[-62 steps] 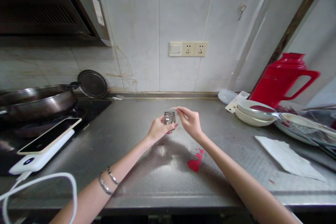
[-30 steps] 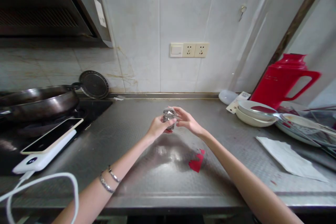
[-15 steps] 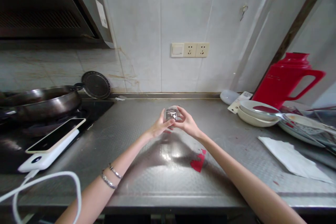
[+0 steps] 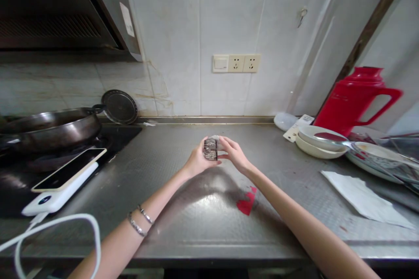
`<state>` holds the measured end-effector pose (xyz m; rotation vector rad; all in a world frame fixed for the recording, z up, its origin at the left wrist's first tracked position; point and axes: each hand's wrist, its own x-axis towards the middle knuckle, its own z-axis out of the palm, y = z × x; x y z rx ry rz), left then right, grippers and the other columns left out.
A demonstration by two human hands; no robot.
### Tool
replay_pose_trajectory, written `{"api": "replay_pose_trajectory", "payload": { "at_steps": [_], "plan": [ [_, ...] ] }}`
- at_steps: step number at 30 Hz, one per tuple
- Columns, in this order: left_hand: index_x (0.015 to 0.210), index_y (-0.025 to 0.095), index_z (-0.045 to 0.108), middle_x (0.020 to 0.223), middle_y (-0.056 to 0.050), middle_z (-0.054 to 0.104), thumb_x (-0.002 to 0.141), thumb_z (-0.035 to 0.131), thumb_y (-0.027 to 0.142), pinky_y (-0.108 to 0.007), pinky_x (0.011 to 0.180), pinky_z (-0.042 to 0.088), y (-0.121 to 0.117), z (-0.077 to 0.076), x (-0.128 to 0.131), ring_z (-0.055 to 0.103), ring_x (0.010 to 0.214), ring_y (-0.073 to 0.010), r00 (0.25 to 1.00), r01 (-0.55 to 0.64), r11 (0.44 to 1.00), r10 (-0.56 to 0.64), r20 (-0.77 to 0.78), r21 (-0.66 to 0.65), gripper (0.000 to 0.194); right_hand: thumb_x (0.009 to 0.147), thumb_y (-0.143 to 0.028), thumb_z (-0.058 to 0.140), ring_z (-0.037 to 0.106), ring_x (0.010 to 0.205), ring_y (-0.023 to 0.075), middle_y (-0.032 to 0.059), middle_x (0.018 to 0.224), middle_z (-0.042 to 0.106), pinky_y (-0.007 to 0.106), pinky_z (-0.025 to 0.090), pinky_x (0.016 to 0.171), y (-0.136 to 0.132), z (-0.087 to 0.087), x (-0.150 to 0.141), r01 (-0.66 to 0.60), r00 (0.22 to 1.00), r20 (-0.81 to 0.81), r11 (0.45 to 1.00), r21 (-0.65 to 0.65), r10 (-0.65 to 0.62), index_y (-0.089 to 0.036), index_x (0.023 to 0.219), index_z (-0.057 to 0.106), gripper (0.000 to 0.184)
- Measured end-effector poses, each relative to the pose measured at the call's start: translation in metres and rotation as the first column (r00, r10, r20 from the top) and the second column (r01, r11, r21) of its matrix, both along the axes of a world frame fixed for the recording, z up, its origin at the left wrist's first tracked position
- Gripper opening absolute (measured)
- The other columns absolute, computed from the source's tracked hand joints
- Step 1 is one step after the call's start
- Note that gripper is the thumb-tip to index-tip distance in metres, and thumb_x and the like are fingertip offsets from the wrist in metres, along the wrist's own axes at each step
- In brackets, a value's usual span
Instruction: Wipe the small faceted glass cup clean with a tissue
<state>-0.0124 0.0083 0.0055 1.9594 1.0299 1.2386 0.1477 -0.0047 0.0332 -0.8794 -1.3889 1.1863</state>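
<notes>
A small see-through object with a dark, patterned face (image 4: pixel 210 149), perhaps a little jar, is held above the metal counter (image 4: pixel 209 218). My left hand (image 4: pixel 198 159) wraps it from the left and below. From the right, my right hand (image 4: pixel 233 153) has its fingertips at the upper right side of it, the fingers curved. Its exact kind is not clear. Below my hands, a torn red scrap (image 4: pixel 247 202) lies on the counter.
At left, a pan (image 4: pixel 62 128) sits on the stove, with a phone (image 4: pixel 70 169) on a white power bank (image 4: pixel 59 196) and a looping white cable (image 4: pixel 65 216). At right are stacked bowls (image 4: pixel 322 144), a red thermos (image 4: pixel 355 100) and a white paper sheet (image 4: pixel 363 196).
The small object has turned, so its dark patterned face shows more fully now. My left thumb has moved off its front, and my right fingers have shifted slightly.
</notes>
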Motion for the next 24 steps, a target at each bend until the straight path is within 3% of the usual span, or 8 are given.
{"api": "replay_pose_trajectory", "payload": {
  "at_steps": [4, 7, 10, 12, 17, 21, 24],
  "plan": [
    [0.134, 0.017, 0.039, 0.122, -0.015, 0.062, 0.055, 0.085, 0.030, -0.042, 0.098, 0.045, -0.006, 0.001, 0.003, 0.061, 0.109, -0.0273, 0.999, 0.042, 0.999, -0.042, 0.015, 0.014, 0.092, 0.071, -0.056, 0.065, 0.065, 0.078, 0.0205, 0.0068, 0.090, 0.071, 0.028, 0.056, 0.053, 0.009, -0.004, 0.006, 0.123, 0.992, 0.036, 0.992, -0.003, -0.123, -0.017, 0.090, 0.069, 0.044],
    [0.135, 0.017, 0.038, 0.123, -0.015, 0.061, 0.054, 0.085, 0.030, -0.042, 0.100, 0.044, -0.013, 0.003, 0.006, 0.059, 0.112, -0.0282, 0.999, 0.050, 0.999, -0.050, -0.009, 0.009, 0.094, 0.070, -0.054, 0.066, 0.065, 0.073, 0.0210, 0.0067, 0.079, 0.071, 0.028, 0.054, 0.053, 0.015, -0.007, 0.012, 0.228, 0.963, 0.118, 0.966, 0.118, -0.242, -0.016, 0.082, 0.071, 0.040],
    [0.136, 0.016, 0.037, 0.123, -0.015, 0.060, 0.054, 0.084, 0.029, -0.044, 0.102, 0.042, -0.017, 0.002, 0.010, 0.057, 0.115, -0.0296, 0.998, 0.032, 0.999, -0.032, -0.055, -0.001, 0.095, 0.077, -0.049, 0.061, 0.067, 0.073, 0.0218, 0.0073, 0.079, 0.073, 0.031, 0.053, 0.064, 0.016, -0.004, 0.017, 0.289, 0.923, 0.166, 0.912, 0.291, -0.346, -0.016, 0.081, 0.071, 0.035],
    [0.136, 0.016, 0.037, 0.126, -0.015, 0.057, 0.053, 0.083, 0.027, -0.045, 0.104, 0.040, -0.018, -0.001, 0.012, 0.055, 0.118, -0.0306, 0.997, 0.007, 1.000, -0.006, -0.072, 0.018, 0.096, 0.081, -0.044, 0.058, 0.067, 0.076, 0.0219, 0.0072, 0.081, 0.073, 0.031, 0.051, 0.069, 0.013, -0.001, 0.017, 0.280, 0.909, 0.193, 0.883, 0.378, -0.370, -0.016, 0.083, 0.071, 0.031],
    [0.136, 0.016, 0.037, 0.133, -0.016, 0.051, 0.053, 0.081, 0.022, -0.047, 0.105, 0.038, -0.017, -0.008, 0.016, 0.050, 0.122, -0.0323, 0.995, -0.009, 0.998, 0.014, -0.097, 0.056, 0.094, 0.087, -0.037, 0.051, 0.065, 0.072, 0.0187, 0.0035, 0.079, 0.072, 0.027, 0.048, 0.066, 0.003, 0.000, 0.009, 0.155, 0.905, 0.294, 0.881, 0.447, -0.308, -0.018, 0.088, 0.071, 0.027],
    [0.133, 0.016, 0.041, 0.126, -0.014, 0.055, 0.053, 0.081, 0.022, -0.046, 0.102, 0.041, -0.018, -0.005, 0.017, 0.053, 0.118, -0.0320, 0.996, -0.041, 0.998, 0.046, -0.082, 0.057, 0.090, 0.088, -0.034, 0.050, 0.065, 0.069, 0.0183, 0.0032, 0.076, 0.071, 0.026, 0.047, 0.063, -0.006, 0.001, 0.005, 0.168, 0.868, 0.332, 0.847, 0.505, -0.370, -0.017, 0.087, 0.072, 0.028],
    [0.126, 0.017, 0.046, 0.120, -0.011, 0.059, 0.054, 0.081, 0.021, -0.044, 0.098, 0.044, -0.019, -0.002, 0.017, 0.057, 0.112, -0.0293, 0.998, -0.046, 0.996, 0.050, -0.049, 0.079, 0.080, 0.089, -0.032, 0.049, 0.068, 0.076, 0.0199, 0.0035, 0.083, 0.074, 0.027, 0.050, 0.069, -0.013, 0.007, 0.005, 0.117, 0.866, 0.346, 0.819, 0.562, -0.361, -0.020, 0.090, 0.073, 0.028]
  ]
}}
